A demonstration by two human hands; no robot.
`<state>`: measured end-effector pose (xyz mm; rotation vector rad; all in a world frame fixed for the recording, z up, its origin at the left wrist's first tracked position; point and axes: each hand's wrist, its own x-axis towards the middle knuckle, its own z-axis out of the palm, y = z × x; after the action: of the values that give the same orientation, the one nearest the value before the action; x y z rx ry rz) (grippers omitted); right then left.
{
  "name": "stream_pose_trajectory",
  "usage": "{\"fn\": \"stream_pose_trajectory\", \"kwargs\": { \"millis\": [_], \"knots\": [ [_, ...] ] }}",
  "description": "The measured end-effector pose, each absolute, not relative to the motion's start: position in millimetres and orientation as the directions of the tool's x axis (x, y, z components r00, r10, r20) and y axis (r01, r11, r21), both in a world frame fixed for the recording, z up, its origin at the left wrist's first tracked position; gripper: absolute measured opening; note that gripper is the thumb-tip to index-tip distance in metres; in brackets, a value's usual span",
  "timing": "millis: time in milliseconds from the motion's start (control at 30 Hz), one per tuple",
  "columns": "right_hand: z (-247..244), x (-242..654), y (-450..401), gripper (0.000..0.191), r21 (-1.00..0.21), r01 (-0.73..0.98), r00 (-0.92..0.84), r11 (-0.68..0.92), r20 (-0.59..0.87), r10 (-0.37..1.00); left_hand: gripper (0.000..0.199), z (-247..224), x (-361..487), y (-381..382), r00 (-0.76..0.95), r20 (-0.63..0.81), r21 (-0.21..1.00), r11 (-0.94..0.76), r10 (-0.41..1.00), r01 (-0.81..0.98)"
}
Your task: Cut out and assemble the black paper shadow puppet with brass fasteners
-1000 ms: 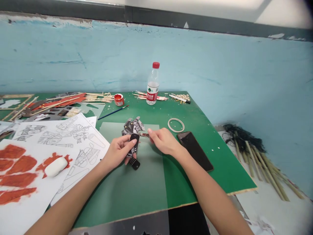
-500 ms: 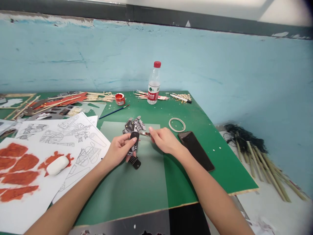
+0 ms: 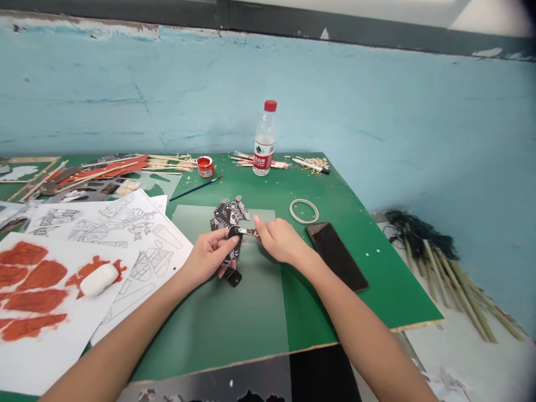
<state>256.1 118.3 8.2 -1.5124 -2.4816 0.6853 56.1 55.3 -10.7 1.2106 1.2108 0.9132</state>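
Observation:
My left hand (image 3: 213, 251) is closed on a black paper-like puppet figure (image 3: 230, 213) with white line patterns, pinching a plain black rounded strip of it between thumb and fingers. Its patterned upper part points away from me, and another black strip hangs below my fingers. From the right, my right hand (image 3: 280, 239) grips a small shiny metal nail clipper (image 3: 248, 231). The clipper's tip meets the upper end of the black strip. Both hands are above a translucent sheet (image 3: 226, 329) on the green table (image 3: 402, 290).
Right of my hands lie a phone (image 3: 337, 257) and a tape roll (image 3: 304, 211). A water bottle (image 3: 263, 151), red paint jar (image 3: 205, 166) and paintbrush (image 3: 196, 188) are farther back. Printed drawings (image 3: 167, 234) and a white case (image 3: 99, 280) lie left.
The nail clipper has moved left, from beside the puppet's black strip onto its upper end. My left hand still holds the puppet, its position nearly the same.

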Motion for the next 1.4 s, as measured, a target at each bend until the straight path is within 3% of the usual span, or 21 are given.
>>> {"fn": "stream_pose_trajectory", "kwargs": {
  "millis": [267, 1400],
  "knots": [
    [10.5, 253.5, 116.0, 0.067, -0.392, 0.831, -0.468, 0.395, -0.110, 0.877, 0.042, -12.8, 57.2, 55.4, 0.170, -0.186, 0.979, 0.167, 0.968, 0.119],
    [11.2, 252.8, 116.4, 0.064, -0.456, 0.811, -0.457, 0.367, -0.103, 0.883, 0.044, -10.8, 57.0, 53.5, 0.171, -0.175, 0.983, 0.161, 0.969, 0.092]
  ]
}}
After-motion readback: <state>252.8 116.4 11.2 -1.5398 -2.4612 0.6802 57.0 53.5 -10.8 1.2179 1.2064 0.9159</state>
